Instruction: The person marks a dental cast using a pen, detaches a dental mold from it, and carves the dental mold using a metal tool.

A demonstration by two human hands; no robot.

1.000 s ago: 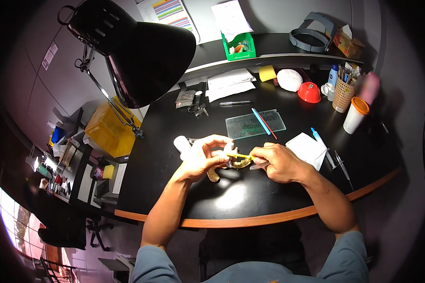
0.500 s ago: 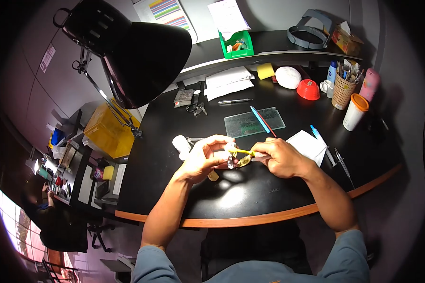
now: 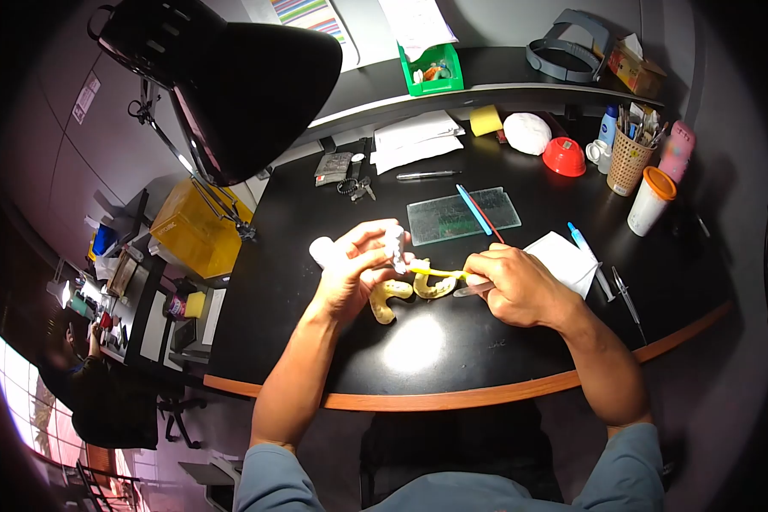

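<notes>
My left hand (image 3: pixel 350 269) is closed around a white dental model (image 3: pixel 394 247) with a row of teeth, raised above the desk. In my right hand (image 3: pixel 520 286) is a slim yellow brush (image 3: pixel 439 273), its tip close to the model's lower end. A greyish flat piece (image 3: pixel 474 290) also sticks out beneath my right fingers; its kind is unclear. Below the hands, two yellowish horseshoe-shaped dental casts lie on the desk: one cast (image 3: pixel 384 309) by my left wrist, the other cast (image 3: pixel 435 288) under the brush. A white container (image 3: pixel 322 251) is partly hidden behind my left hand.
A glass slab (image 3: pixel 435 220) bears a blue stick and a red one. White paper (image 3: pixel 563 260), a syringe (image 3: pixel 604 283) and tweezers (image 3: pixel 628 305) lie at right. A black lamp (image 3: pixel 239 94) overhangs the left. Behind stand a red bowl (image 3: pixel 563 157) and an orange-lidded cup (image 3: pixel 651 201).
My left hand has shifted left and turned the white model upright, uncovering more of the casts. The brush tip has moved slightly left and the view has shifted a little.
</notes>
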